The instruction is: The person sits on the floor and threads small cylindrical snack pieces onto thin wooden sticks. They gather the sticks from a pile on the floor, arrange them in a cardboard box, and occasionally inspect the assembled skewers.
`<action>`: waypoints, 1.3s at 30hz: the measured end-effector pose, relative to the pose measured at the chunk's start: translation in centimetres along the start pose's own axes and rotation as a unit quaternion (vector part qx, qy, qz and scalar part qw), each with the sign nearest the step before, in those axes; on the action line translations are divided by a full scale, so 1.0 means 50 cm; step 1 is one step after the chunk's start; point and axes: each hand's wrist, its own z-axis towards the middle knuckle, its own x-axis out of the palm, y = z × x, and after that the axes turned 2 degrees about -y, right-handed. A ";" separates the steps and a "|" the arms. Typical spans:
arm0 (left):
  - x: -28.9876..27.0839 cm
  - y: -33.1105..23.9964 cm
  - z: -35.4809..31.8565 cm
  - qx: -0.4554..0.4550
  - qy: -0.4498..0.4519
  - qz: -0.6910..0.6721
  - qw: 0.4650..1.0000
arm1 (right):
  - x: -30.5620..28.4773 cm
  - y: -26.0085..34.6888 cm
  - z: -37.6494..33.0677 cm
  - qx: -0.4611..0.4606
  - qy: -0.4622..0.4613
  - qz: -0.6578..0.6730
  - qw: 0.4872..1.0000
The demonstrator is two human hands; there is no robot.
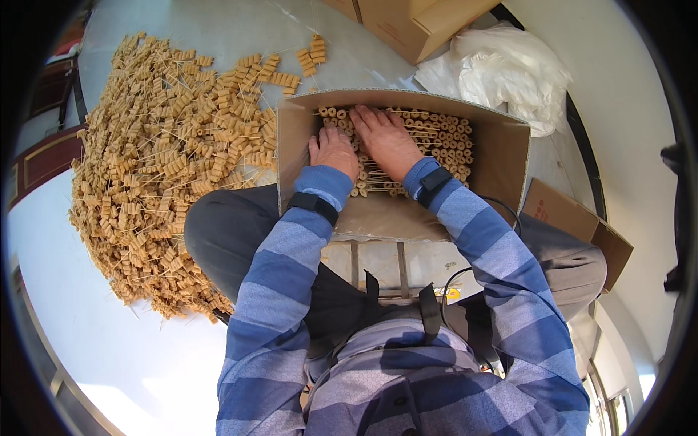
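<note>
Tan skewers in the centre-frame box: our left hand and right hand should press evenly, fingers flat, gripping nothing.

This looks like a small food-packing workshop rather than a home kitchen: a huge heap of skewers threaded with tan rolled pieces covers the grey table, more lie in rows inside an open cardboard box, and spare cartons and plastic bags sit at the table's far edge.
</note>
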 end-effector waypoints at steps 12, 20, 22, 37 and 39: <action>-0.046 0.000 -0.001 0.105 -0.065 0.004 0.992 | -0.040 -0.003 -0.062 -0.027 0.054 -0.090 0.994; -0.032 0.001 0.039 0.070 0.011 0.018 0.997 | -0.003 -0.008 -0.043 0.014 0.135 -0.089 0.987; -0.038 0.010 0.042 0.075 0.028 -0.010 0.997 | -0.015 -0.012 -0.039 0.008 0.113 -0.055 0.992; -0.095 0.061 0.075 0.037 -0.022 -0.253 0.967 | 0.022 -0.026 -0.045 0.256 0.148 0.342 0.892; -0.158 0.058 0.060 -0.043 0.058 -0.354 0.933 | 0.030 -0.023 -0.043 0.267 0.153 0.346 0.886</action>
